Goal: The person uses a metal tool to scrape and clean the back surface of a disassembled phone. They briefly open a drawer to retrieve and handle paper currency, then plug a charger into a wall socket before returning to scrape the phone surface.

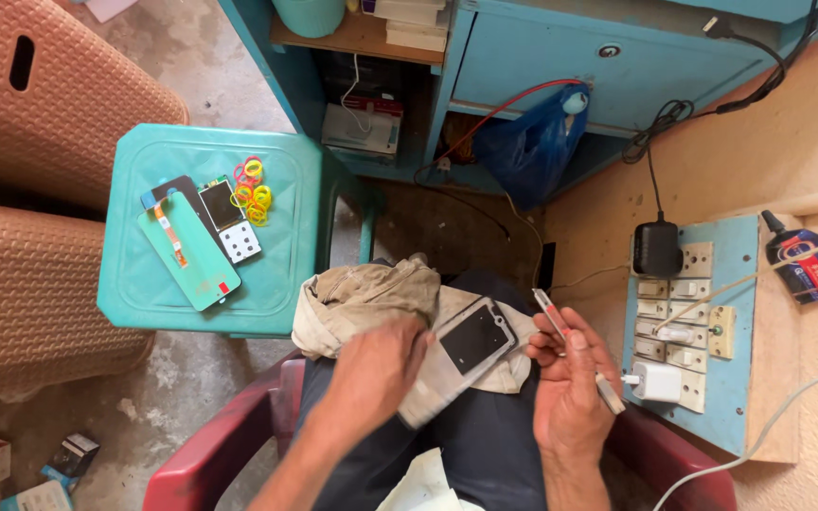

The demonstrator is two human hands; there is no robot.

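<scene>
Nearby, a teal stool [286, 189] carries a teal phone back panel [188, 255], a small screen module [220, 204] and coloured rubber bands [252, 192]; a switchboard [736, 331] with chargers sits at right. On the lap, a beige cloth [362, 298] lies under a clear phone case [461, 355], long axis running upper-right to lower-left. Left hand [371, 374] presses closed on its lower end, covering it. Right hand [570, 378] pinches a thin tool [560, 326], tip pointing upper-left.

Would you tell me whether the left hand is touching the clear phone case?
Touching: the head view shows the left hand resting on the clear phone case, its fingers overlapping the case's edge.
</scene>
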